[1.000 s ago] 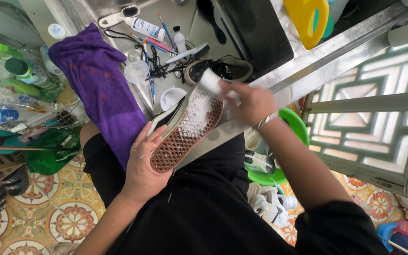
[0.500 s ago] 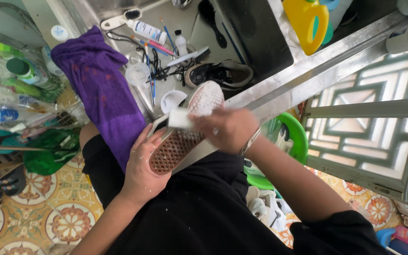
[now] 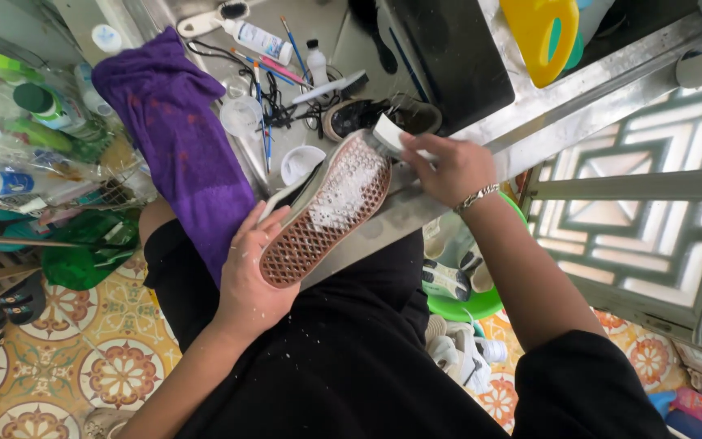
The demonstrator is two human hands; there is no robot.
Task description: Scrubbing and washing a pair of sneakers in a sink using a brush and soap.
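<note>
My left hand (image 3: 251,272) grips a sneaker (image 3: 327,213) by its heel, sole turned up. The brown waffle-pattern sole is covered with white foam near the toe. My right hand (image 3: 447,165) holds a white brush (image 3: 388,133) against the toe end of the sole. The shoe rests over the metal edge of a sink (image 3: 522,122), above my lap in black clothing.
A purple towel (image 3: 174,140) hangs over the sink edge at left. Brushes, small bottles, a white cup and another dark shoe (image 3: 367,115) lie in the sink. A yellow jug (image 3: 539,34) stands behind. A green basin (image 3: 473,301) with shoes sits on the tiled floor.
My right hand slid the brush from mid-sole back up to the toe end. The left hand kept its hold on the shoe's heel.
</note>
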